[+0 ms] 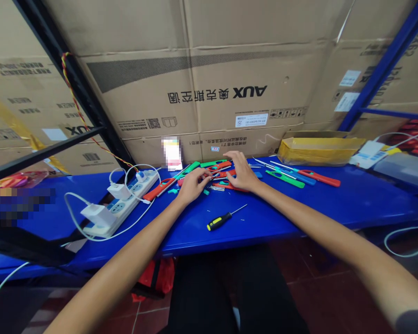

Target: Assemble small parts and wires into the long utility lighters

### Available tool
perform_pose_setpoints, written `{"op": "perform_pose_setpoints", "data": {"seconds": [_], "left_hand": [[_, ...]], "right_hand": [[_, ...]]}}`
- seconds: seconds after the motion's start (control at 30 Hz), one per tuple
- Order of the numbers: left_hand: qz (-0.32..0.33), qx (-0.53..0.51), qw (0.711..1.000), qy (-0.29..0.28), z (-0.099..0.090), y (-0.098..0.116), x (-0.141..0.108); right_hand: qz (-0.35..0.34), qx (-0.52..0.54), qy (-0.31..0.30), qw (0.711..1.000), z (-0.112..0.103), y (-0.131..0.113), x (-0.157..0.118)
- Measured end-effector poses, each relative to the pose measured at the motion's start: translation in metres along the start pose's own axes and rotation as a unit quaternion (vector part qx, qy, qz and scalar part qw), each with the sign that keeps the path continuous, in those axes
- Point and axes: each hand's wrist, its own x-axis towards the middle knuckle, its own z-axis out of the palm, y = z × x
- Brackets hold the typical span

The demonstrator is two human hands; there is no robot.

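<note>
My left hand [194, 186] is closed over a heap of stick-lighter pieces, its fingertips pinched on something small and thin that I cannot make out. To its right, my right hand [243, 171] is open, fingers curved apart from the thumb above the same heap, beside a red lighter handle [225, 165]. Another red stick lighter [159, 189] lies left of my left hand. A row right of my right hand includes a green lighter [284, 179] and a red one [321, 177]. Nearer me rests a black and yellow screwdriver [220, 221], shaft pointing away to the right.
A white power strip [123, 204] with plugged-in chargers and loose cables is at the left on the blue tabletop [271, 218]. A lit phone [173, 154] leans against the cardboard behind. A yellow-taped box [316, 149] stands back right. Shelf posts rise on both sides.
</note>
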Motion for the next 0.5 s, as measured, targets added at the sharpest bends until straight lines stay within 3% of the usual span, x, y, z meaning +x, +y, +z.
{"op": "perform_pose_setpoints", "data": {"seconds": [0.2,0.5], "left_hand": [[-0.013,-0.018,1.0,-0.013,0.0024,-0.0009,-0.0015],[-0.009,-0.034,0.999,-0.016,0.0026,0.0018,-0.0022]], "right_hand": [[-0.062,-0.002,-0.126,0.99,0.0029,-0.0068,-0.0029],[-0.08,-0.026,-0.113,0.99,0.0055,0.0011,-0.0024]]}}
